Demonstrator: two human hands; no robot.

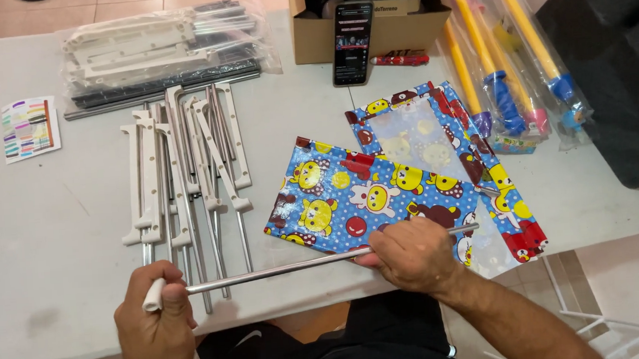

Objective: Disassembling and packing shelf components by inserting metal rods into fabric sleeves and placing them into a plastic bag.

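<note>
**Rod held at both ends over the printed fabric**

Rod [318, 260] first: a thin, straight metal tube, grey and shiny, lying nearly level just above the near edge of the white table [32, 244], its far end tipping slightly up toward 3 o'clock. It looks light and stiff, unlikely to flex under its own weight, though the smooth finish probably makes it slippery to bare skin. The left hand [153, 322] is closed in a fist around a white plastic end cap [153, 296] at the rod's 9 o'clock end; the right hand [415, 255] has its fingers curled over the tube toward the other end, with a short length of tube poking out past the knuckles. A grip near each end, as here, seems the steadiest hold for something this long and narrow; the plastic cap likely offers better friction than bare metal.

Under the right hand lies a glossy blue cartoon-print cover [351, 200], soft and floppy by its look. At 11 o'clock from the rod sits a loose bundle of white plastic brackets and rods [184, 166]. Further back are bagged parts [161, 52], a cardboard box [368, 18] and a phone [353, 42] leaning on it.
</note>
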